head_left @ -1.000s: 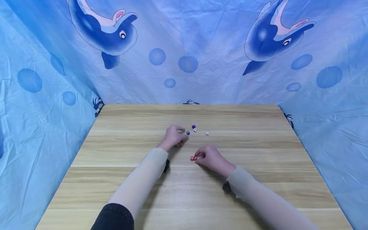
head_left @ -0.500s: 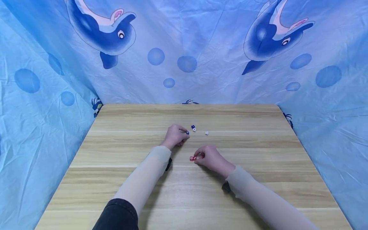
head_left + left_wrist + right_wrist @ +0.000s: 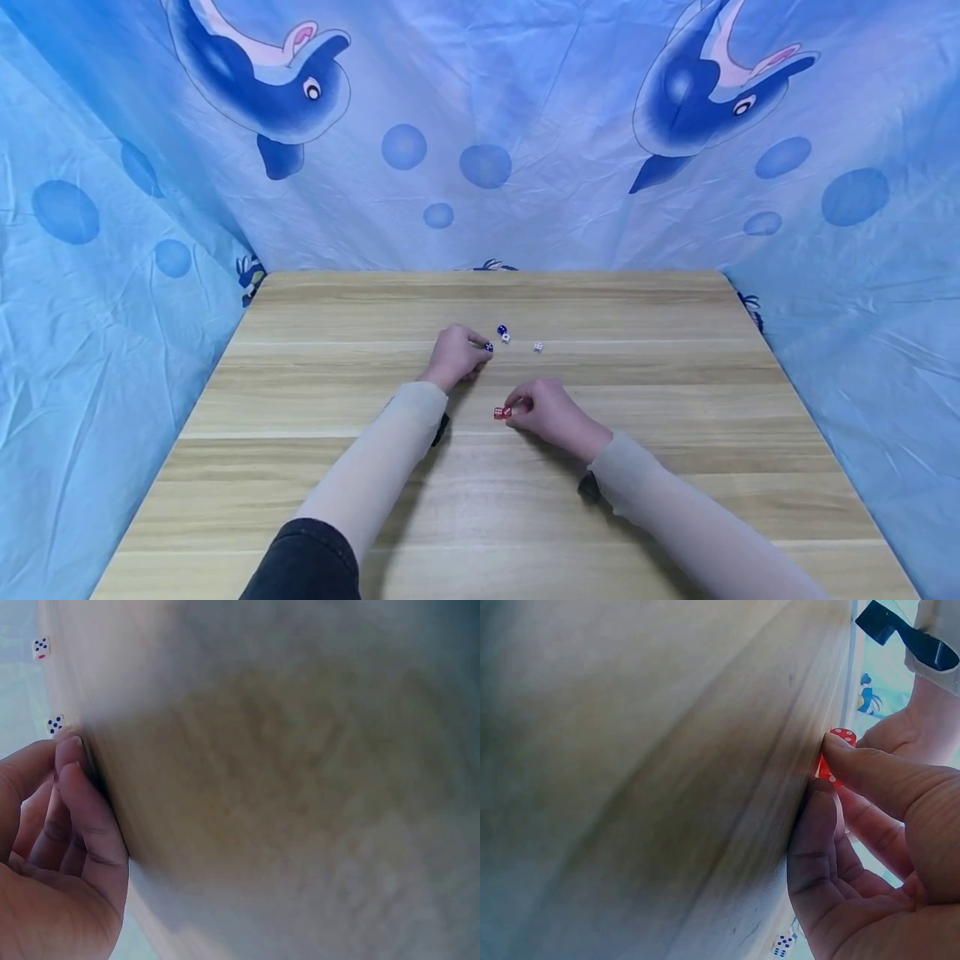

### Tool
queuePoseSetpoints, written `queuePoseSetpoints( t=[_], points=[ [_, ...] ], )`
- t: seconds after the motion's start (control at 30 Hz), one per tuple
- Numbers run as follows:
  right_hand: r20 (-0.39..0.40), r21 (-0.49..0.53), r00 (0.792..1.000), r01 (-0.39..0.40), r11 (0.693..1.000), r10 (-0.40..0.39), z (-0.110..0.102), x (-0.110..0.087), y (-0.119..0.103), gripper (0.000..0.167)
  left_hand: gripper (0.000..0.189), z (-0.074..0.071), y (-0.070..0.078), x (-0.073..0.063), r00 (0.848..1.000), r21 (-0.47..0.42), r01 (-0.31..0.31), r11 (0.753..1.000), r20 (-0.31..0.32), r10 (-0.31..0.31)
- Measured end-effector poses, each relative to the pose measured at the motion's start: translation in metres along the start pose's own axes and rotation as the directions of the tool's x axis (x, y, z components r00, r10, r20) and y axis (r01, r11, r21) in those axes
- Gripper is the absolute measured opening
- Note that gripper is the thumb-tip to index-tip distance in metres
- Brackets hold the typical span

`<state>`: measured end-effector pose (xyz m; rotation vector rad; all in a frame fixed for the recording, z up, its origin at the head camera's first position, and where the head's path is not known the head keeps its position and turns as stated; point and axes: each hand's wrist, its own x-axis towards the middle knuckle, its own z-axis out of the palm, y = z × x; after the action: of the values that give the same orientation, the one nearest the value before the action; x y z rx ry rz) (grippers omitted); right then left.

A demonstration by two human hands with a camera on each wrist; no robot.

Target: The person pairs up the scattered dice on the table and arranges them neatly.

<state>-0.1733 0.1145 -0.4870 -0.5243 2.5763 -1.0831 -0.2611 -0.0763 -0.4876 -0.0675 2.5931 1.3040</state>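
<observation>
My left hand (image 3: 454,353) pinches a blue die (image 3: 489,347) between thumb and fingertips at the tabletop; in the left wrist view the fingers hide that die. Just beyond it, a second blue die (image 3: 502,330) and a white die (image 3: 506,339) sit close together. Another white die (image 3: 537,347) lies further right. Nearer the front, my right hand (image 3: 553,414) holds a red die (image 3: 507,412) by its sides. A second red die (image 3: 498,413) sits against it on the left. Red dice (image 3: 843,736) show past the thumb in the right wrist view.
The dice are on a wood-grain table (image 3: 480,517). A blue cloth (image 3: 570,208) with dolphins hangs behind it and along both sides. A black strap piece (image 3: 907,634) is on the left wrist.
My left hand has shifted slightly right, and its fingers have closed from around the blue die to a pinch on it. The right hand stays in place at the red dice.
</observation>
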Motion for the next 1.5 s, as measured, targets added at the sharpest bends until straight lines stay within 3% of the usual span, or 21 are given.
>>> queuePoseSetpoints(
  t=[0.4, 0.67, 0.97, 1.5],
  points=[
    [-0.004, -0.004, 1.000, 0.012, 1.000, -0.012, 0.001, 0.000, 0.000, 0.017, 0.017, -0.004, -0.001, -0.023, 0.989, 0.087, -0.125, 0.988, 0.094, 0.117],
    [-0.002, 0.011, 1.000, 0.014, 1.000, -0.014, 0.000, -0.001, 0.002, 0.016, 0.015, -0.001, -0.002, -0.041, 0.962, 0.215, -0.256, 0.943, 0.152, 0.227],
    [-0.029, -0.006, 0.998, 0.048, 0.999, -0.048, 0.002, 0.000, 0.004, 0.014, 0.016, 0.006, -0.001, -0.052, 0.954, 0.265, -0.286, 0.921, 0.166, 0.249],
    [-0.016, 0.002, 0.999, 0.051, 0.999, -0.051, 0.003, 0.001, 0.002, 0.013, 0.016, 0.005, -0.007, -0.054, 0.942, 0.268, -0.328, 0.906, 0.172, 0.290]
  ],
)
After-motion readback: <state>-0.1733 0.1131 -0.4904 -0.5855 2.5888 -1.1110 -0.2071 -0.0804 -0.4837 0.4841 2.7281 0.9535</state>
